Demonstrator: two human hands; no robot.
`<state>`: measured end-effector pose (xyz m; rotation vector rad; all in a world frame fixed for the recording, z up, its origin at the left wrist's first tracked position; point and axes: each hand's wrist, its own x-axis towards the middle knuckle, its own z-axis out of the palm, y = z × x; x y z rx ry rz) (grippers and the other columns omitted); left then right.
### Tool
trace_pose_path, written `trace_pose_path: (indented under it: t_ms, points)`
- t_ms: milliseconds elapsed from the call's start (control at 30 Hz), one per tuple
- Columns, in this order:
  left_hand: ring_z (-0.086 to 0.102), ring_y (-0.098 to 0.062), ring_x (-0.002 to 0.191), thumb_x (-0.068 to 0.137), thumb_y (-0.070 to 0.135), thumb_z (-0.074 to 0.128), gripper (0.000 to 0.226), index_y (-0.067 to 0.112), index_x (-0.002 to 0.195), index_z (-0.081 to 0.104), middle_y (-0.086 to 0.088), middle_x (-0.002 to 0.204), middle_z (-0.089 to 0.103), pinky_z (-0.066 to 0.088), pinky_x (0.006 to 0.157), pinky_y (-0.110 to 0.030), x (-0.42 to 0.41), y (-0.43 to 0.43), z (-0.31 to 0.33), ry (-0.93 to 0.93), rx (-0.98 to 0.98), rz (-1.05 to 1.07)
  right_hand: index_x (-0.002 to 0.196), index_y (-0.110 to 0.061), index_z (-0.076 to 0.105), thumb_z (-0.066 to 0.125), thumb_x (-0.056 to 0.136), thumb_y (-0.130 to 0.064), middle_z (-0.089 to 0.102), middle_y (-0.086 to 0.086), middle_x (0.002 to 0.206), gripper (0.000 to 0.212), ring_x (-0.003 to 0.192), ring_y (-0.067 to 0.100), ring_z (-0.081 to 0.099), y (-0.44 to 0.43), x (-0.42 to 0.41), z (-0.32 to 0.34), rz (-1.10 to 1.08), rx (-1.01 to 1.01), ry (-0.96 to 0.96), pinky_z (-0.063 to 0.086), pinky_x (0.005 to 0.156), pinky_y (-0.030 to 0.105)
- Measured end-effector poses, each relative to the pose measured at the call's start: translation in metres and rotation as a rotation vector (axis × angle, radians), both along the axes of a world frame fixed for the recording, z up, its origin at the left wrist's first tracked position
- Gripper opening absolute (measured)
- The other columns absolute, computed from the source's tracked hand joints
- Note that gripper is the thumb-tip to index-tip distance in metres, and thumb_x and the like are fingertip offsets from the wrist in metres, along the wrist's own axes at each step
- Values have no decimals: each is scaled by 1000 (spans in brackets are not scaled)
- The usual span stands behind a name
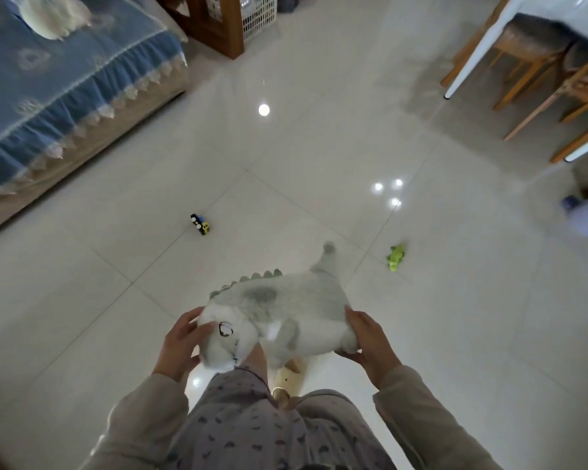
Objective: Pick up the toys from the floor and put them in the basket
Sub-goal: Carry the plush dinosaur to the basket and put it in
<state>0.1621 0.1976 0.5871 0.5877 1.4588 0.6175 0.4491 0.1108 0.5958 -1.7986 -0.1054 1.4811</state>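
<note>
A soft, fuzzy grey-and-white plush dinosaur (279, 317) with green felt spikes along its back is held above the glossy tiled floor (455, 300). The left hand (180, 344) cups its round head, fingers curled around it; the right hand (367, 340) grips its rear. A small toy truck (200, 224) and a green toy crocodile (395, 258) lie well apart on the tiles. A white lattice basket (259, 15) stands far off beside wooden furniture (214, 25).

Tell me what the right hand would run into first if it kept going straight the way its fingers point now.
The right hand already grips the plush dinosaur at its rear end, fingers aimed up and left into the body, so it would press into the plush itself. Nothing else seems to lie nearer, though depth is hard to judge.
</note>
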Motion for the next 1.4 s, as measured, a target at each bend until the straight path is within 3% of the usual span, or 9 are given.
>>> trace_pose_path:
  t_ms: [267, 500, 633, 767, 1000, 1133, 1233, 1300, 1400]
  points:
    - [59, -15, 85, 86, 7, 59, 28, 34, 86, 65, 4, 91, 67, 47, 66, -29, 48, 120, -15, -15, -2, -34, 103, -5, 63, 58, 88, -36, 63, 11, 108, 36, 95, 26, 60, 114, 41, -10, -57, -32, -7, 57, 83, 45]
    - [55, -14, 83, 88, 4, 56, 29, 25, 107, 58, 4, 91, 61, 44, 65, -25, 100, 279, 5, -19, 34, -202, 103, -6, 63, 59, 89, -35, 64, 18, 115, 32, 101, 32, 62, 224, 77, 0, -164, 7, 14, 60, 71, 41]
    - [54, -18, 88, 88, 4, 56, 30, 24, 109, 55, 4, 93, 60, 43, 70, -27, 141, 357, 16, -48, -1, -319, 97, -10, 65, 56, 89, -37, 65, 16, 116, 29, 109, 35, 61, 278, 112, 11, -217, 48, -19, 59, 68, 37]
    - [58, -12, 84, 88, 5, 56, 29, 25, 109, 56, 6, 94, 62, 47, 63, -26, 185, 414, 18, -83, 18, -391, 102, -8, 65, 56, 89, -35, 66, 18, 116, 31, 109, 39, 61, 318, 147, 8, -296, 64, -30, 59, 61, 34]
    - [58, -12, 88, 88, 3, 57, 37, 26, 116, 52, 2, 106, 58, 52, 57, -23, 258, 497, -4, -75, -8, -400, 110, -3, 62, 56, 89, -36, 63, 18, 121, 40, 106, 33, 61, 410, 216, -13, -314, 29, -2, 58, 68, 36]
    - [53, -26, 107, 87, 1, 58, 40, 24, 119, 50, -7, 120, 54, 50, 72, -30, 299, 546, -9, -21, -11, -356, 106, -3, 61, 55, 90, -36, 61, 21, 121, 37, 99, 29, 59, 481, 268, -12, -222, -6, -1, 57, 78, 44]
    - [53, -29, 109, 87, -3, 57, 42, 20, 122, 50, -12, 123, 55, 49, 83, -41, 328, 583, -9, -22, 8, -290, 105, -1, 60, 55, 91, -34, 62, 21, 117, 37, 94, 28, 59, 535, 307, -4, -142, 22, -26, 55, 84, 50]
    - [54, -27, 105, 87, -4, 56, 43, 17, 124, 50, -11, 121, 55, 54, 76, -38, 345, 607, -7, -13, -4, -251, 104, -1, 60, 54, 92, -32, 63, 19, 111, 34, 94, 28, 59, 570, 329, 2, -103, 10, -35, 54, 85, 51]
    - [56, -19, 92, 87, -6, 54, 43, 17, 123, 50, -5, 108, 58, 56, 50, -18, 365, 640, -3, -15, -13, -170, 97, -7, 62, 55, 92, -28, 62, 12, 103, 24, 93, 25, 58, 619, 357, 9, -38, 21, -31, 54, 84, 50]
